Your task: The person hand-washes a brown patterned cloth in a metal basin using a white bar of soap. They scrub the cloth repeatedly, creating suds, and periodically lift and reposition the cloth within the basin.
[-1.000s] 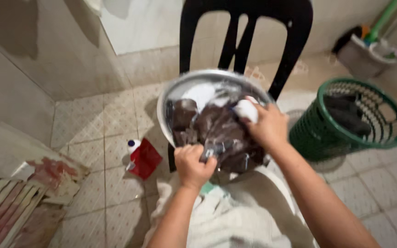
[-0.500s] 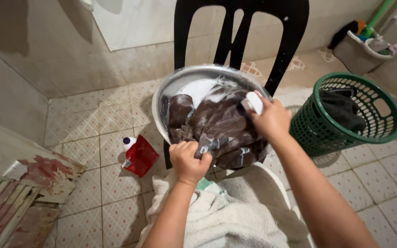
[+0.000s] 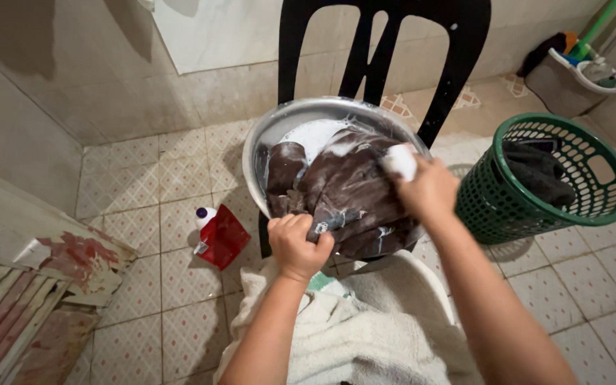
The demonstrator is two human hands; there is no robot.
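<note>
- A wet brown cloth (image 3: 351, 192) streaked with white suds lies heaped in a metal basin (image 3: 272, 135) at the centre of the frame, draping over the basin's near rim.
- The left hand (image 3: 299, 246) is shut in a fist around a bunched fold of the cloth at the near rim, just below centre.
- The right hand (image 3: 430, 187) grips a white bar of soap (image 3: 398, 161) and presses it on the upper right part of the cloth.
- Suds and pale water show in the far half of the basin, behind the cloth.
- The basin sits on the seat of a black chair (image 3: 458, 50), whose slatted back rises to the top edge of the frame.
- A pale towel (image 3: 351, 335) covers the person's lap at the bottom centre, touching the basin's near side.
- A red pouch (image 3: 224, 237) with a white and blue cap lies on the floor just left of the basin.
- A green basket (image 3: 507, 207) with dark clothes in it stands at the right, near the chair.
- A grey tub (image 3: 565, 78) with a green handle sticking out stands in the upper right corner.
- The floor (image 3: 137, 192) is of pale patterned tiles, meeting a stained beige wall (image 3: 94, 64) at the upper left.
- Worn red and white boards (image 3: 16, 314) lie at the lower left.
</note>
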